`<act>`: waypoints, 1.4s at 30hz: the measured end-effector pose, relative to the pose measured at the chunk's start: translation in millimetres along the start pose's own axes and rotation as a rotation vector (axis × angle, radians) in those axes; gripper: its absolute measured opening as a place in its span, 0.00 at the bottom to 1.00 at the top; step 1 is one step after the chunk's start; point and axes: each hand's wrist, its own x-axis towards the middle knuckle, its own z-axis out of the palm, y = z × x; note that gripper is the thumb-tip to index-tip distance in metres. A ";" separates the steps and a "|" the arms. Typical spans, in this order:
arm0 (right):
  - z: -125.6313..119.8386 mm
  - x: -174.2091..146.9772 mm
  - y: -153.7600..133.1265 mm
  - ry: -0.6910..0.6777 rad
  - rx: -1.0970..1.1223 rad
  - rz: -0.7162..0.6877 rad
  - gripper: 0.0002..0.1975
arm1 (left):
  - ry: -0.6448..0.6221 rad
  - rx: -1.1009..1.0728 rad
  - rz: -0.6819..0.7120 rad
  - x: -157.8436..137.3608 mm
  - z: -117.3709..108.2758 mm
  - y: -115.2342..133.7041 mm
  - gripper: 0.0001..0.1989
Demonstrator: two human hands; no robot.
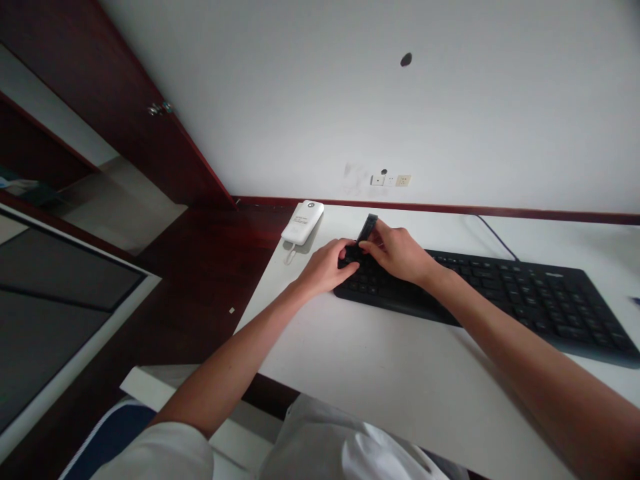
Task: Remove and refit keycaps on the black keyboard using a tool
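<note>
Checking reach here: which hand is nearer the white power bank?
Left. The left hand rests on the keyboard's left end, just below-right of the white power bank; the right hand, holding a small black tool, lies farther right.

A white power bank (303,223) lies on the white desk (380,360) — wall sockets (391,180) above, dark wooden cabinet (115,100) at left.

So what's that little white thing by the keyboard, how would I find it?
Start at the white desk and the black keyboard. Past its left end, near the wall, lies a white power bank. It is the only white, rounded slab there, untouched by either hand.
</note>
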 end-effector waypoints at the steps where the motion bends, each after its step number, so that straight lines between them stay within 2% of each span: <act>1: 0.7 0.2 2.7 0.008 0.037 0.023 0.05 | 0.014 -0.004 -0.004 0.3 0.5 -0.4 0.20; 3: 2.0 0.9 8.4 0.022 0.187 0.105 0.08 | 0.047 -0.016 -0.003 1.2 1.3 -0.9 0.19; 6: 1.9 2.0 15.1 0.022 0.534 0.238 0.14 | 0.111 -0.030 0.033 2.9 0.8 -0.5 0.17; 10: 0.0 1.6 17.2 -0.056 0.842 0.311 0.19 | 0.189 -0.065 0.097 4.7 -2.9 1.3 0.13; 18: 3.0 -1.7 22.4 -0.104 1.003 0.311 0.17 | 0.211 -0.112 0.129 4.6 -7.1 4.7 0.11; 32: 2.7 -4.2 22.0 -0.083 0.995 0.282 0.18 | 0.265 -0.120 0.122 2.4 -0.7 11.1 0.08; 35: 4.3 -5.0 18.1 -0.029 1.116 0.325 0.14 | 0.326 -0.116 0.166 2.2 -1.3 15.4 0.09; 39: 9.0 -8.7 2.0 0.028 1.382 0.454 0.08 | 0.394 -0.158 0.230 -0.2 -2.3 20.4 0.16; 42: 15.0 -11.7 -9.1 0.009 1.510 0.542 0.08 | 0.469 -0.204 0.253 -2.0 -4.1 22.1 0.12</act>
